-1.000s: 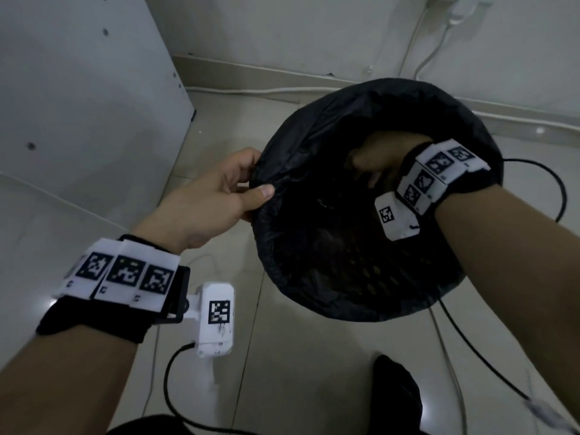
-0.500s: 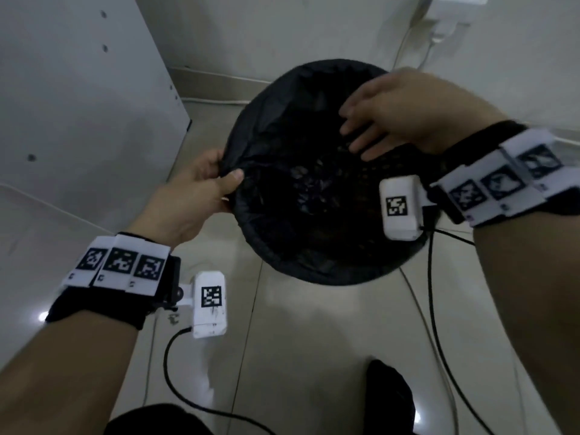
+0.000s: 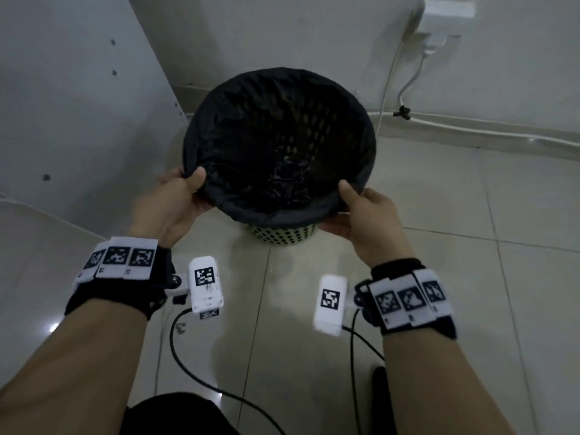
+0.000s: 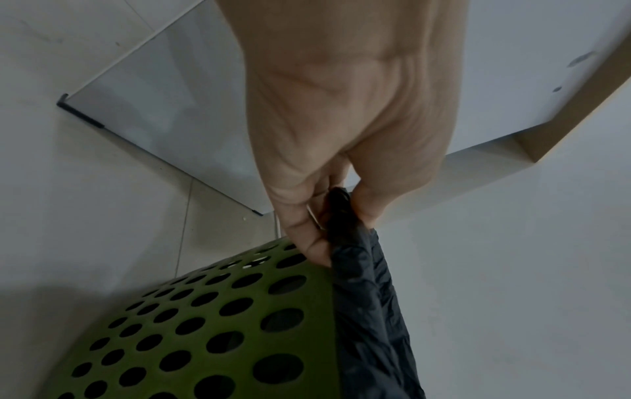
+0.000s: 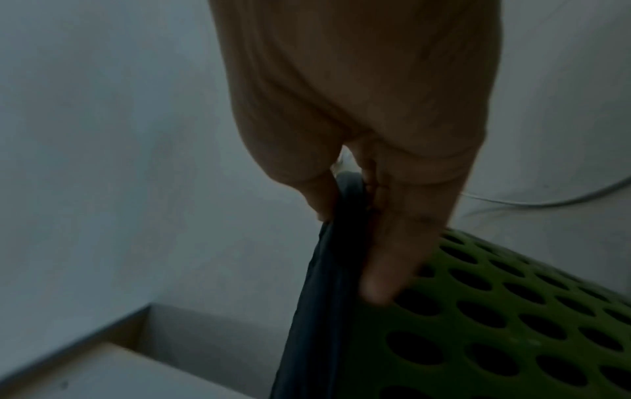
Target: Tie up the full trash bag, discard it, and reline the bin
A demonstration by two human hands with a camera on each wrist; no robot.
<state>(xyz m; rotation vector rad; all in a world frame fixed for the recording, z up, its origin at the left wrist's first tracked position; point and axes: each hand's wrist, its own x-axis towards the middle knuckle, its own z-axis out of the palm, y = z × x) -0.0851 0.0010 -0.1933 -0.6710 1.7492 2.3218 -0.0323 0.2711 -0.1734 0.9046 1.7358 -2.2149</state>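
Note:
A green perforated bin [image 3: 282,235] stands on the tiled floor, lined with a black trash bag [image 3: 279,146] whose edge is folded over the rim. My left hand [image 3: 175,202] pinches the bag's folded edge at the near left of the rim. My right hand [image 3: 364,211] pinches the edge at the near right. In the left wrist view the thumb and fingers of the left hand [image 4: 328,216] clamp the black bag [image 4: 368,310] against the green bin [image 4: 204,324]. In the right wrist view the right hand [image 5: 355,216] grips the bag [image 5: 328,297] beside the bin [image 5: 495,324].
A white cabinet panel [image 3: 78,105] stands close on the left. The wall behind carries a socket with plugs [image 3: 439,23] and white cables [image 3: 470,127] running along the skirting. Black wrist-camera cables [image 3: 194,372] trail over the floor near my legs.
My right hand left the inside of the bag and came to the near right rim. My left hand slid to the near left rim. The bin now appears farther off and upright.

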